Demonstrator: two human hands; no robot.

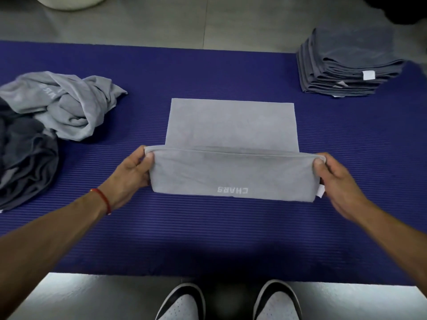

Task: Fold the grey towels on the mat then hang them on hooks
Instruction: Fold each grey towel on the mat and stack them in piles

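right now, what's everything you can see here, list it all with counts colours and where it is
mat: one, blue-purple, ribbed, spread across the floor
towel being folded: one, light grey, centre of the mat, near edge lifted
heap of unfolded towels: one, light and dark grey, left side of the mat
stack of folded towels: one, dark grey with white tags, far right corner of the mat
floor: grey tiles, beyond and in front of the mat
round white object: one, top left, cut off
shoes: two, white and black, bottom edge
wrist band: one, red, left wrist
hands: left hand and right hand each pinch a corner of the lifted edge
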